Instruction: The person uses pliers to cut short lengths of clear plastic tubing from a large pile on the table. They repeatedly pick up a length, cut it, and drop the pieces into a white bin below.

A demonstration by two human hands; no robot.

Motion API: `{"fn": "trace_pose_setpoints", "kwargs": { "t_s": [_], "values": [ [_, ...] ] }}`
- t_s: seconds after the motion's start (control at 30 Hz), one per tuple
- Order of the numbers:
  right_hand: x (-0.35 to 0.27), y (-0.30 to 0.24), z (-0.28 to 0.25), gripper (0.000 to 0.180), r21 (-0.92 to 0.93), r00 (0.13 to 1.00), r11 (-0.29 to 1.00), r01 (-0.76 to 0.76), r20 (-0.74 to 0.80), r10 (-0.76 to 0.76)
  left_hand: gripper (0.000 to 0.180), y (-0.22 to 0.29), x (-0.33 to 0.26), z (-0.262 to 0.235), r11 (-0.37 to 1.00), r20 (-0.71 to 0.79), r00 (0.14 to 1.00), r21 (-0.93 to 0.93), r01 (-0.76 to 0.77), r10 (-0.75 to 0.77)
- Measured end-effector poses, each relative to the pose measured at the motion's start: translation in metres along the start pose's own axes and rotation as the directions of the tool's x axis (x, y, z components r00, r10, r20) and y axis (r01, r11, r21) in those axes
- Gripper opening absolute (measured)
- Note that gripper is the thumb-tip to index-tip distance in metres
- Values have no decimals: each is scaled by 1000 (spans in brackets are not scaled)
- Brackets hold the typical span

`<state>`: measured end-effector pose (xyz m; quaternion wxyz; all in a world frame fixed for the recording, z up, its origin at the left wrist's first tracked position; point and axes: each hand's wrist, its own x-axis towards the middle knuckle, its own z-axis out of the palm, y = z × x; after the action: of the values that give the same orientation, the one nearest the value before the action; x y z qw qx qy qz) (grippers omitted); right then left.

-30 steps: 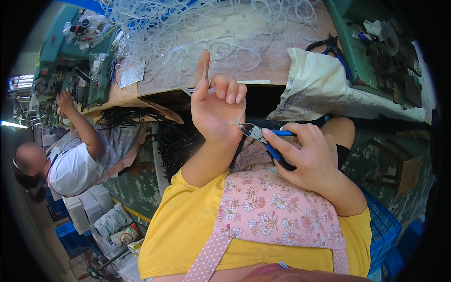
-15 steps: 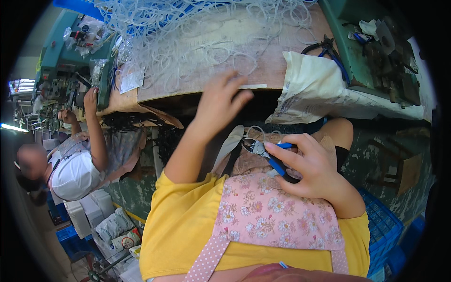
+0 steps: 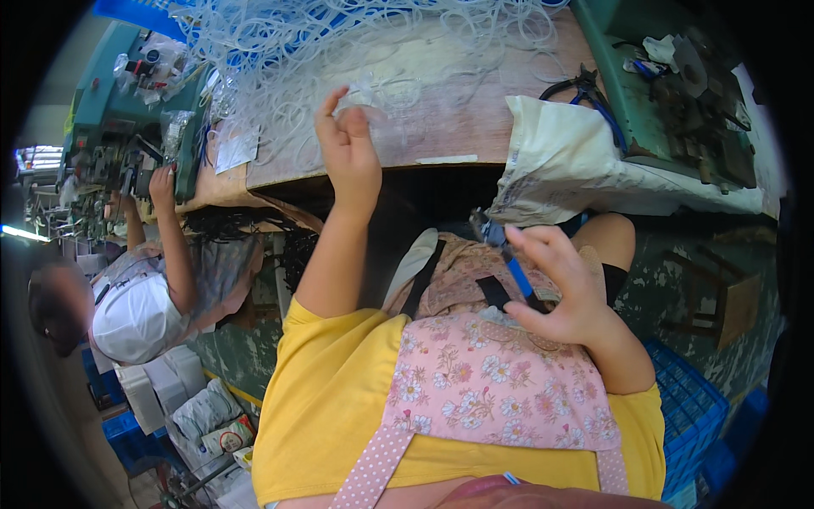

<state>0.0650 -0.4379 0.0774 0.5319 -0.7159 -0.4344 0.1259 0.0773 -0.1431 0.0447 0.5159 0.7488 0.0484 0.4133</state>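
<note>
My left hand (image 3: 350, 165) is raised over the table's near edge, fingers curled and thumb near the index finger. At its fingertips is a blurred piece of clear tubing (image 3: 366, 92), seemingly pinched. Above my lap, my right hand (image 3: 564, 284) loosely grips blue-handled cutting pliers (image 3: 519, 273), thumb and fingers spread around the handles. Their dark metal head tilts up and left, toward the table edge; whether the jaws are apart cannot be made out. Beyond my left hand, a heap of looped clear tubing (image 3: 280, 76) covers the far and left part of the table (image 3: 458, 114).
A second pair of blue-handled pliers (image 3: 589, 93) lies by a white cloth sack (image 3: 560, 157) at the table's right. Green machines stand on the right (image 3: 649, 136) and left. A co-worker (image 3: 140, 297) sits at the left machine. A blue crate (image 3: 691, 416) stands low at right.
My left hand has moved left and up over the table. The pliers have turned more upright and shifted slightly in my right hand. The clear loop beside them is no longer visible there.
</note>
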Motion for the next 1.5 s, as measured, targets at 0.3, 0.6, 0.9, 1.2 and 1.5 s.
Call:
{"fn": "trace_pose_setpoints", "kwargs": {
  "t_s": [0.3, 0.6, 0.9, 1.2, 1.5],
  "values": [
    [8, 3, 12, 68, -251, 997, 965, 71, 2, -73, 80, 59, -18, 13, 165, 458, 802, -820, 547, -382],
    [5, -5, 14, 68, -441, 988, 885, 150, 45, -145, 79, 75, -25, 19, 173, 363, 865, -882, 439, -346],
    [7, -5, 10, 69, -491, 981, 849, 194, 74, -182, 79, 73, -25, 18, 56, 552, 762, -796, 602, -338],
    [8, 0, -13, 76, 606, 974, 791, -78, 215, -69, 120, 29, -64, 14, 780, 245, 740, -178, -600, 626],
    [15, -9, -4, 77, 536, 975, 817, -211, 56, 214, 78, 63, -68, 25, 512, 103, 957, -826, 235, -272]
  ]
}}
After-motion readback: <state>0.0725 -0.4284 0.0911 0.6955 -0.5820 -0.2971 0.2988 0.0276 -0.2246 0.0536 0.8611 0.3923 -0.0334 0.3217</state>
